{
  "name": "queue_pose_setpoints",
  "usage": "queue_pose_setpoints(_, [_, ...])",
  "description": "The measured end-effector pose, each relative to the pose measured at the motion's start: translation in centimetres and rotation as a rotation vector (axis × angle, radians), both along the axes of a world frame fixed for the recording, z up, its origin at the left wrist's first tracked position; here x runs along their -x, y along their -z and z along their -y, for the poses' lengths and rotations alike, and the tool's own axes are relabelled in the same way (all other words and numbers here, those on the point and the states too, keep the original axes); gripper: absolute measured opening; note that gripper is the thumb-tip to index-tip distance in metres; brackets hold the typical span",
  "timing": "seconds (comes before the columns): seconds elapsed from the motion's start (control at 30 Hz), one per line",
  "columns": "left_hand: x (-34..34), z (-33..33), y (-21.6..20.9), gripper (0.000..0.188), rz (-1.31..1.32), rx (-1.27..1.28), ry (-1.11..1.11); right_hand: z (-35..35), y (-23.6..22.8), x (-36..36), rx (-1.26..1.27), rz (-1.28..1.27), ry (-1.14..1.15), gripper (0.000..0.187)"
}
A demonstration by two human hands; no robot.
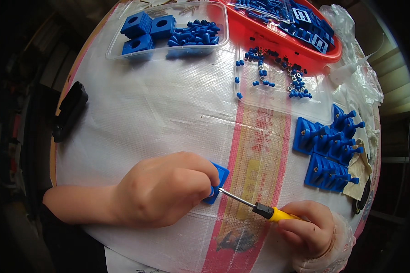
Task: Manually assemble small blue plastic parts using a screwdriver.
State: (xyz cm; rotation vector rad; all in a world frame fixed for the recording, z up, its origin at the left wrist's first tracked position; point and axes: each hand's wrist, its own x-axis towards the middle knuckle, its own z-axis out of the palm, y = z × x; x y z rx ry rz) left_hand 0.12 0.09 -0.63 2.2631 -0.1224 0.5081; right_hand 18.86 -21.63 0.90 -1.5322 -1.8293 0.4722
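My left hand (168, 189) is closed over a blue plastic plate (221, 174), its fingers pinching a part at the plate that they mostly hide. In my right hand (312, 227) is a screwdriver (264, 210) with a yellow handle, a black collar and a bare metal shaft. The shaft points left, and its tip is at the plate beside my left fingertips. Whether the tip sits in a screw is too small to tell. At the right stand several assembled blue pieces (325, 145), square plates with knobbed pegs sticking out.
At the back left, a clear tub (114, 53) holds blue square blocks and small blue cones. A red basin (336, 53) holds flat blue parts. Before it, a clear tray (277, 108) carries small blue plugs and rings. A black object (70, 109) lies at left; crumpled plastic (364, 73) at right.
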Motion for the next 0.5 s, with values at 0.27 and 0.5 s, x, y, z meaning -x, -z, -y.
queue_pose_setpoints(0.27, [0.09, 0.04, 0.42, 0.036, 0.032, 0.014, 0.003, 0.01, -0.06, 0.06, 0.011, -0.015, 0.008, 0.029])
queue_pose_setpoints(0.5, [0.03, -0.16, -0.33, 0.035, -0.016, -0.084, 0.031, -0.04, -0.15, 0.02, 0.020, -0.010, 0.006, 0.029])
